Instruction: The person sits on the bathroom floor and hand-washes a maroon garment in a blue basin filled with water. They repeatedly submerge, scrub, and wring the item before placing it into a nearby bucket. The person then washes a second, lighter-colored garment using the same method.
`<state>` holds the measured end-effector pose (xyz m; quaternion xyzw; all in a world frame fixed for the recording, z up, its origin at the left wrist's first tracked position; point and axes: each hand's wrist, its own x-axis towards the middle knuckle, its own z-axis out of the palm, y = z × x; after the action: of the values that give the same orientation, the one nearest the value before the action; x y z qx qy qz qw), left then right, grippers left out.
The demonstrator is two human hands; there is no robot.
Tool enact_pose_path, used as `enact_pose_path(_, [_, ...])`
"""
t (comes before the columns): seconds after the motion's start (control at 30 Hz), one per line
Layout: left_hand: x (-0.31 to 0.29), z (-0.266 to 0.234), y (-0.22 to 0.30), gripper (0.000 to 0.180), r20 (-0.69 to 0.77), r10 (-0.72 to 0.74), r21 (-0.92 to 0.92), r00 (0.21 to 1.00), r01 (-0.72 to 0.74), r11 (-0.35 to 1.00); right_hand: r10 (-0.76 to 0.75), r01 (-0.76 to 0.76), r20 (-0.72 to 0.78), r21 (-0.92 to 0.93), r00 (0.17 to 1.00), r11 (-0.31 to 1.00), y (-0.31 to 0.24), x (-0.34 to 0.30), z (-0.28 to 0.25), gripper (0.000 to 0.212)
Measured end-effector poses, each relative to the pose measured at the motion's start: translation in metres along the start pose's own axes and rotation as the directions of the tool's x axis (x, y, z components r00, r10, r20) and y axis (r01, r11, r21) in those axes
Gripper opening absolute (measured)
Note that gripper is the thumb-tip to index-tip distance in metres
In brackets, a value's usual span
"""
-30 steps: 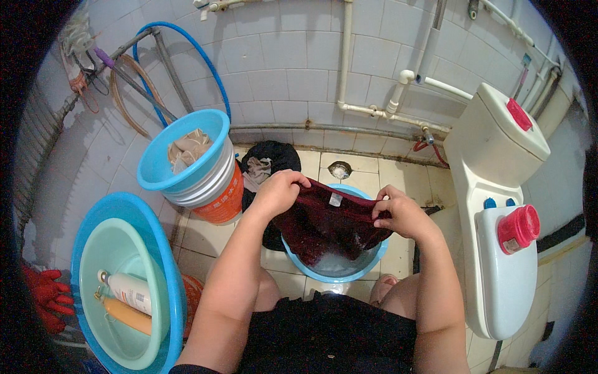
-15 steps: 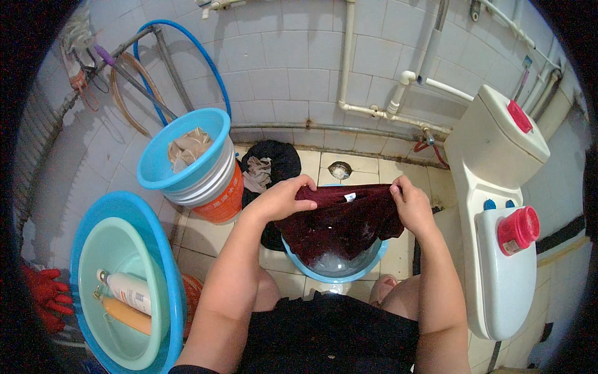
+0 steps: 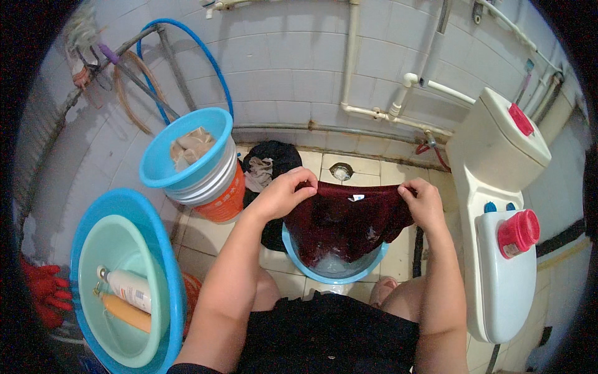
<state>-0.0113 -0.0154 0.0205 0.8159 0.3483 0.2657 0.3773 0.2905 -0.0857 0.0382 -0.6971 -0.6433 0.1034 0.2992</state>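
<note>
A wet dark maroon garment (image 3: pixel 342 218) with a small white label hangs stretched between my two hands. My left hand (image 3: pixel 289 194) pinches its upper left edge, and my right hand (image 3: pixel 422 201) grips the upper right edge. Below, the garment's lower part hangs into a light blue basin (image 3: pixel 349 278) on the floor, which holds cloudy, sudsy water. The garment covers the far side of that basin. What kind of clothing it is, I cannot tell.
Dark clothes (image 3: pixel 274 159) lie on the floor behind my left hand. Left of them, a blue basin (image 3: pixel 152 162) with beige cloth tops a bucket stack. Nested basins (image 3: pixel 156 262) with bottles stand near left. At right is a toilet (image 3: pixel 507 280) with a red jar (image 3: pixel 518 234).
My right hand has moved slightly right, drawing the garment's top edge wider and straighter. The cloth hangs more spread out, with its label more in view.
</note>
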Motion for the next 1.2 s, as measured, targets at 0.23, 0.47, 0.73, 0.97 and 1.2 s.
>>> enact_pose_path(0.23, [-0.003,0.003,-0.001,0.011,0.142,0.066,-0.053,0.988,-0.059,0.997,-0.232,0.205,-0.214,-0.138,0.949,0.969,0.013,0.005,0.015,0.016])
enact_pose_path(0.47, [-0.002,0.007,-0.015,0.014,0.018,-0.045,-0.098,0.999,0.047,0.994,-0.246,0.238,-0.043,-0.135,0.968,0.962,0.01,0.001,0.019,0.018])
enact_pose_path(0.73, [0.003,0.013,-0.011,0.019,-0.269,-0.122,0.068,0.955,0.145,0.987,0.042,-0.043,-0.01,-0.189,0.999,0.981,-0.003,-0.002,0.012,0.027])
enact_pose_path(0.97, [0.006,0.015,-0.01,0.024,-0.269,-0.186,0.169,0.945,0.236,0.957,0.108,-0.09,-0.117,0.149,0.987,0.985,-0.001,0.004,0.014,0.019])
enact_pose_path(1.2, [0.024,0.061,0.014,0.022,-0.181,-0.172,-0.746,0.968,-0.021,0.666,0.193,-0.186,0.102,0.847,0.976,0.498,-0.028,0.003,0.04,0.018])
